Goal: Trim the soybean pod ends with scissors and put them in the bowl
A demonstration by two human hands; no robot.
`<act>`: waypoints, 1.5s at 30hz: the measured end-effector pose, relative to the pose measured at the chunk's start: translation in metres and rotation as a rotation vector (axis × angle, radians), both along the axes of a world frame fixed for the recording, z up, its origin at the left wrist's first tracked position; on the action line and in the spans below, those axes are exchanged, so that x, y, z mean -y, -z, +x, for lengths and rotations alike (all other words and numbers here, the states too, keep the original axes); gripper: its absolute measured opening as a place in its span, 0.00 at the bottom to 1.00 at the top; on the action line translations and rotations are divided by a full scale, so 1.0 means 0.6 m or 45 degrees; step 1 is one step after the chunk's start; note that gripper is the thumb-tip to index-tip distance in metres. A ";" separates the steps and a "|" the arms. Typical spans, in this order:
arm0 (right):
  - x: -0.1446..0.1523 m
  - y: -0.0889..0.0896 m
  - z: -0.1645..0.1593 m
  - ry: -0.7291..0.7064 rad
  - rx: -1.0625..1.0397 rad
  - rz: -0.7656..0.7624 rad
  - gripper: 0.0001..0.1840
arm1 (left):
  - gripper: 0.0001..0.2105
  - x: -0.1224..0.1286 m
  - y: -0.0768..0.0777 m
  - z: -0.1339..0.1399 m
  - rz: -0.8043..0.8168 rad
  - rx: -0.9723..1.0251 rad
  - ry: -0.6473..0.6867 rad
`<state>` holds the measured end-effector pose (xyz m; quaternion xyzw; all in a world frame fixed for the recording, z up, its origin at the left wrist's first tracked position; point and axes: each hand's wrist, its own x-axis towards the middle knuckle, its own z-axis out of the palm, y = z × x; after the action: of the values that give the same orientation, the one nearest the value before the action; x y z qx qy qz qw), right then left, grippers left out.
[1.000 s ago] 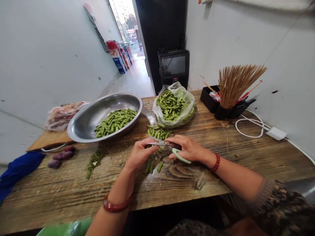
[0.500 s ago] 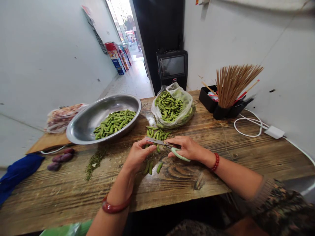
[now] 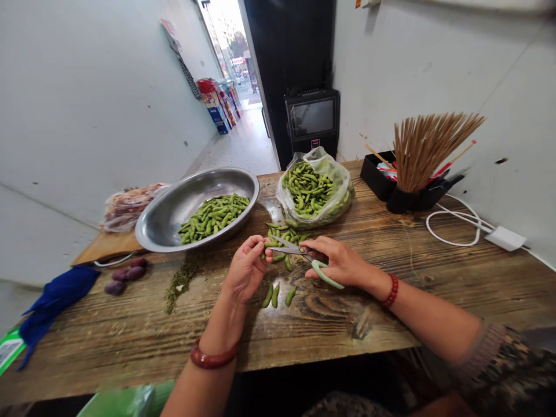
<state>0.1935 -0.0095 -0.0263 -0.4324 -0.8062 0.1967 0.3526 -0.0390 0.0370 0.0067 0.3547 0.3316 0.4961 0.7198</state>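
My left hand [image 3: 248, 267] pinches a green edamame pod [image 3: 273, 244] between thumb and fingers. Scissors [image 3: 290, 249] with pale green handles are gripped in my right hand [image 3: 339, 263], their blades parted around the tip of that pod. Beyond the blades lies a small heap of pods [image 3: 299, 236] on the wooden table [image 3: 330, 330]. Several loose pods [image 3: 275, 295] rest on the wood between my forearms. Past the heap stands a clear plastic bag [image 3: 343, 200] full of pods. To its left, a wide steel basin [image 3: 158, 223] holds more pods.
Dark trimmings [image 3: 180, 281] and several purple-red shallots or potatoes [image 3: 125, 277] lie left, near a blue cloth [image 3: 63, 295]. Wooden skewers [image 3: 430, 150] stand in a black holder [image 3: 402, 200] at right, beside a white cable and adapter [image 3: 505, 237]. A bagged item [image 3: 128, 208] sits behind the basin.
The scissors' blades have opened wider, and a pod now shows in my left fingertips. The whole view has shifted, so the scene sits slightly further right.
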 end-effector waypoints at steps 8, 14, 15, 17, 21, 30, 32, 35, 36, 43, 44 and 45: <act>0.000 0.003 0.003 0.020 0.084 0.048 0.30 | 0.10 0.006 0.003 0.004 0.024 -0.060 0.094; 0.000 0.001 0.003 0.037 0.068 0.053 0.29 | 0.09 0.010 0.006 0.005 0.055 -0.236 0.212; 0.000 0.000 0.003 0.042 0.065 0.056 0.29 | 0.10 0.012 0.006 0.006 0.054 -0.265 0.227; 0.000 0.000 0.003 0.042 0.058 0.066 0.29 | 0.12 0.015 0.005 0.008 0.080 -0.326 0.246; -0.001 0.002 0.003 0.040 0.037 0.062 0.30 | 0.13 0.021 0.003 0.012 0.152 -0.437 0.331; -0.002 0.004 0.000 0.005 -0.072 0.037 0.30 | 0.11 0.030 0.000 0.018 0.119 -0.417 0.424; -0.002 0.004 -0.001 -0.006 -0.089 0.036 0.30 | 0.11 0.031 0.001 0.018 0.123 -0.406 0.425; -0.002 0.006 -0.002 -0.030 -0.123 0.032 0.30 | 0.11 0.031 0.002 0.018 0.149 -0.408 0.443; -0.002 0.006 -0.003 -0.037 -0.133 0.032 0.29 | 0.10 0.030 0.002 0.017 0.158 -0.406 0.451; -0.002 0.004 -0.003 -0.023 -0.107 0.068 0.28 | 0.10 0.030 0.002 0.017 0.184 -0.399 0.452; -0.001 0.003 -0.003 -0.021 -0.098 0.072 0.28 | 0.10 0.030 0.002 0.017 0.187 -0.402 0.449; -0.001 0.001 -0.003 -0.019 -0.092 0.074 0.28 | 0.10 0.030 0.002 0.017 0.185 -0.402 0.444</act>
<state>0.1916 -0.0092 -0.0269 -0.4084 -0.8017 0.1912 0.3923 -0.0288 0.0189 0.0053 0.5305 0.3371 0.3251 0.7065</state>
